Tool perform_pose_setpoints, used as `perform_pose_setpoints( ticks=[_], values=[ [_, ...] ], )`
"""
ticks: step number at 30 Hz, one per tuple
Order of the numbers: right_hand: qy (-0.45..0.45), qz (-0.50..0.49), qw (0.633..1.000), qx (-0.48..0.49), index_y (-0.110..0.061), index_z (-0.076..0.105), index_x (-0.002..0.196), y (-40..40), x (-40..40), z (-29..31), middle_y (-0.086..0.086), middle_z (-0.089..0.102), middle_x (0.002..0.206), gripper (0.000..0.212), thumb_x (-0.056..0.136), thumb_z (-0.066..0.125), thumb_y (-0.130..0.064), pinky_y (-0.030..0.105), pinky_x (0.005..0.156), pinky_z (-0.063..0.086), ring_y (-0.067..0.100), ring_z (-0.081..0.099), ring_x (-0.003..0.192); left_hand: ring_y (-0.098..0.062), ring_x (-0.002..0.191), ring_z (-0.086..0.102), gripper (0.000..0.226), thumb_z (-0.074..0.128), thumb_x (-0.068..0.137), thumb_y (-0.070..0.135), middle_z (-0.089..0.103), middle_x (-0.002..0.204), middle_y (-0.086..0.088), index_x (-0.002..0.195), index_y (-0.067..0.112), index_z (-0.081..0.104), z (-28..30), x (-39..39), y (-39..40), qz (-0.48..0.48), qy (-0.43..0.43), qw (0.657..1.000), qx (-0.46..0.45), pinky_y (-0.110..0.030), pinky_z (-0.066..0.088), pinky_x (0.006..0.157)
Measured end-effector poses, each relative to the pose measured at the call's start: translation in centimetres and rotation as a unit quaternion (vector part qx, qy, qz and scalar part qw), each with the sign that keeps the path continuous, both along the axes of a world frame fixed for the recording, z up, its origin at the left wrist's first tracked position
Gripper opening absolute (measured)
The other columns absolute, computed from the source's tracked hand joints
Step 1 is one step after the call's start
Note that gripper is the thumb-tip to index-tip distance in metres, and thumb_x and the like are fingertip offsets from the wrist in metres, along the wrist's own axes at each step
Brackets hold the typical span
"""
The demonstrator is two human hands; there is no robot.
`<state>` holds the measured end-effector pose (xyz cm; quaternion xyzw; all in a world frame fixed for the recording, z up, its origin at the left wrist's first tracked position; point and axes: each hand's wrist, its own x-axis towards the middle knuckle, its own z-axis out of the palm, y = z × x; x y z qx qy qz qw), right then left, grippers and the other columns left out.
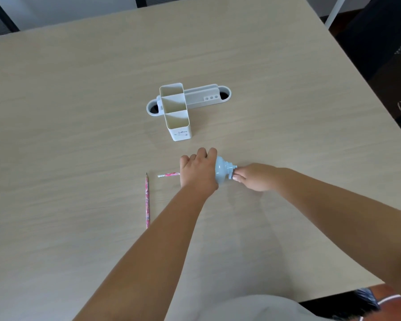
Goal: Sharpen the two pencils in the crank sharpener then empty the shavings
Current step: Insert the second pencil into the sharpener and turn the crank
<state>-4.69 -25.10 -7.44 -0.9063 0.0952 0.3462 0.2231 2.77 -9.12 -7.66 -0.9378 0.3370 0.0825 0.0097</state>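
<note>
A light blue crank sharpener (220, 170) stands on the wooden table (79, 135). My left hand (198, 170) presses down over its top and left side, hiding most of its body. A pink patterned pencil (169, 174) sticks out to the left from under that hand, its end pointing left. My right hand (252, 177) grips the crank at the sharpener's right side. A second pink pencil (147, 201) lies loose on the table further left, its dark tip pointing away from me.
A white desk organiser (177, 112) with open compartments stands behind the sharpener, in front of a grey cable grommet tray (225, 95). The table's right edge runs diagonally past dark chairs (380, 42). A bin with a dark bag (368, 302) shows at the lower right.
</note>
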Motion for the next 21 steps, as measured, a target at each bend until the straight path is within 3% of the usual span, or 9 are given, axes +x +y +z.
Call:
perform_pose_setpoints(
  ticks=[4,7,10,14,15,17,19,21],
  values=[
    [0.006,-0.001,1.0,-0.016,-0.025,0.05,0.12,0.0,-0.6,0.3,0.002,0.055,0.095,0.036,0.099,0.027,-0.044,0.033,0.077,0.039,0.023,0.053,0.088,-0.021,0.086,0.057,0.064,0.077,0.062,0.024,0.05,0.105,0.002,0.115,0.021,0.04,0.3,-0.1,0.1,-0.004,0.008,1.0,0.0,-0.033,0.026,0.079],
    [0.005,-0.038,0.999,-0.013,-0.019,0.053,0.108,-0.1,-1.0,0.5,-0.003,0.052,0.084,0.038,0.096,0.033,-0.05,0.029,0.065,0.037,0.022,0.054,0.085,-0.022,0.094,0.057,0.068,0.077,0.062,0.027,0.051,0.109,0.003,0.119,0.022,0.039,0.5,0.2,0.2,-0.018,0.013,1.0,0.012,-0.034,0.029,0.088],
    [0.012,-0.13,0.991,0.026,-0.025,0.052,0.111,-0.6,-1.8,0.8,-0.011,0.048,0.078,0.042,0.09,0.042,-0.059,0.024,0.061,0.035,0.015,0.05,0.081,-0.023,0.107,0.053,0.089,0.082,0.056,0.037,0.049,0.117,0.006,0.129,0.028,0.032,0.7,0.4,0.5,-0.034,0.035,0.999,0.01,-0.038,0.027,0.097],
    [-0.119,-0.206,0.967,0.088,-0.031,0.041,0.128,-0.6,-2.5,1.9,-0.005,0.052,0.083,0.047,0.086,0.056,-0.048,0.023,0.063,0.039,0.007,0.051,0.071,-0.017,0.127,0.037,0.114,0.084,0.049,0.051,0.041,0.133,0.012,0.14,0.038,0.017,2.2,0.7,1.8,-0.028,0.086,0.994,-0.062,-0.042,0.021,0.105],
    [-0.165,-0.204,0.958,0.113,-0.031,0.04,0.131,-0.1,-2.2,2.5,-0.004,0.053,0.091,0.051,0.086,0.06,-0.042,0.019,0.064,0.039,0.003,0.05,0.071,-0.015,0.131,0.033,0.111,0.082,0.051,0.051,0.04,0.136,0.014,0.141,0.039,0.017,2.6,1.0,2.6,-0.02,0.102,0.991,-0.087,-0.04,0.019,0.106],
    [-0.217,-0.154,0.955,0.128,-0.031,0.037,0.137,0.9,-1.4,3.3,-0.002,0.049,0.118,0.061,0.083,0.065,-0.039,0.015,0.079,0.038,0.0,0.051,0.092,-0.013,0.134,0.03,0.091,0.073,0.063,0.048,0.04,0.139,0.016,0.141,0.041,0.026,3.2,1.9,4.6,-0.009,0.121,0.987,-0.11,-0.035,0.014,0.107],
    [-0.23,-0.078,0.966,0.094,-0.032,0.035,0.14,2.0,-0.2,3.3,-0.001,0.042,0.135,0.066,0.082,0.065,-0.041,0.027,0.1,0.036,0.016,0.044,0.118,-0.01,0.133,0.034,0.065,0.063,0.075,0.044,0.046,0.138,0.016,0.137,0.042,0.041,3.2,2.5,6.6,0.001,0.109,0.988,-0.106,-0.032,0.013,0.106],
    [-0.23,-0.021,0.971,0.055,-0.034,0.037,0.139,3.0,0.8,2.9,-0.002,0.04,0.139,0.063,0.082,0.063,-0.039,0.037,0.105,0.035,0.024,0.04,0.122,-0.009,0.128,0.041,0.041,0.055,0.087,0.042,0.055,0.13,0.017,0.128,0.043,0.053,2.9,3.0,7.9,0.016,0.088,0.992,-0.089,-0.031,0.014,0.103]
  ],
)
